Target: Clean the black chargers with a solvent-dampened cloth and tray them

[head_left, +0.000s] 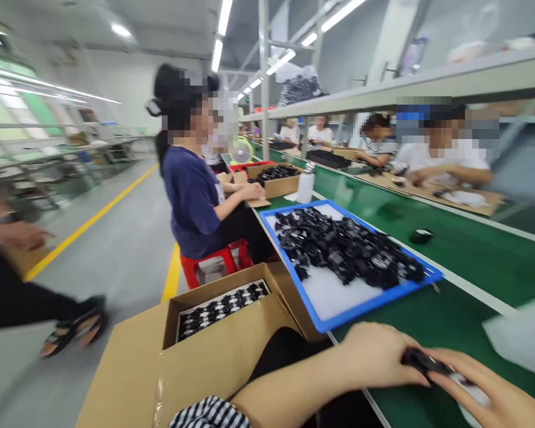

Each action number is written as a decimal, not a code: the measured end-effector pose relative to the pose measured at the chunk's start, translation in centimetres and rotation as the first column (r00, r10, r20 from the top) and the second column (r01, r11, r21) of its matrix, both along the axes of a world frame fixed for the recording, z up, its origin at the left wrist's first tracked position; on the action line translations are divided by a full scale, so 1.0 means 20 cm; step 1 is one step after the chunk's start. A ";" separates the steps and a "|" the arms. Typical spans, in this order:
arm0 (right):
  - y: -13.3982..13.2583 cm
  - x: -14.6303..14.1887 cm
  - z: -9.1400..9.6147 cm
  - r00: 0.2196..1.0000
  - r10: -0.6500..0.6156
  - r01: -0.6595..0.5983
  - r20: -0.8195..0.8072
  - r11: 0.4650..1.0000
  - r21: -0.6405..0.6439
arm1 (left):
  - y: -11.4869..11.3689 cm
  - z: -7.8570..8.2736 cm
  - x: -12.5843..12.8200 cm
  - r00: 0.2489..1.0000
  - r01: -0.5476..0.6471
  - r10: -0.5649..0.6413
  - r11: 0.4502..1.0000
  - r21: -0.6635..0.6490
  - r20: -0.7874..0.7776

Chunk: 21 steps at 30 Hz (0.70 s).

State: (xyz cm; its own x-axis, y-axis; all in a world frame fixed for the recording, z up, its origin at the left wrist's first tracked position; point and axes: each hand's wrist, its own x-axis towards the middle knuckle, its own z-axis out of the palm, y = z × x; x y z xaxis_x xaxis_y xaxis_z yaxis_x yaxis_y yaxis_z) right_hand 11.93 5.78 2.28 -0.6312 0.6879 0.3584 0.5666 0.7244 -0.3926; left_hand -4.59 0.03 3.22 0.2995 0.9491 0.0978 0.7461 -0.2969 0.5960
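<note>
My left hand [377,355] is closed, pinching one end of a small black plastic part [421,362] low at the right. On the part's other end are the fingers of my right hand [502,389], also closed. A whitish piece [475,392] shows beneath those fingers; whether it belongs to the part I cannot tell. Just beyond my hands, a blue-rimmed tray [323,326] with a white bottom holds a heap of similar black parts [339,246]. The exact kind of part is blurred.
An open cardboard box [223,324] with rows of black parts stands left of the green bench [455,321]. One black piece [421,236] lies past the tray, near a white bottle [306,183]. A co-worker [191,190] sits ahead; another person's leg [31,297] is at left.
</note>
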 end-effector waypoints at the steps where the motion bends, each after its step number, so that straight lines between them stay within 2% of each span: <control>1: -0.03 0.03 0.01 1.000 0.012 -0.011 0.012 0.998 -0.058 | -0.01 0.00 0.00 1.000 -0.005 0.005 1.000 0.011 0.017; 2: -0.06 0.04 0.02 0.999 0.039 -0.035 0.031 0.993 -0.117 | -0.01 -0.01 0.00 0.999 -0.010 0.010 1.000 0.013 0.041; 8: -0.10 -0.02 0.09 0.999 0.014 -0.008 0.029 0.983 -0.182 | -0.01 -0.10 0.01 0.946 -0.125 0.134 0.991 -0.050 0.294; 13: -0.11 -0.01 0.09 1.000 0.014 -0.012 0.010 0.982 -0.189 | -0.02 -0.11 0.01 0.915 -0.154 0.177 0.984 -0.093 0.364; 17: -0.09 0.00 0.08 0.998 0.020 -0.009 0.052 0.976 -0.217 | -0.02 -0.09 0.01 0.934 -0.153 0.172 0.985 -0.084 0.312; 21: -0.08 0.00 0.11 0.984 0.010 0.035 0.180 0.969 -0.245 | 0.00 -0.03 0.01 0.985 -0.132 0.138 0.989 -0.064 0.100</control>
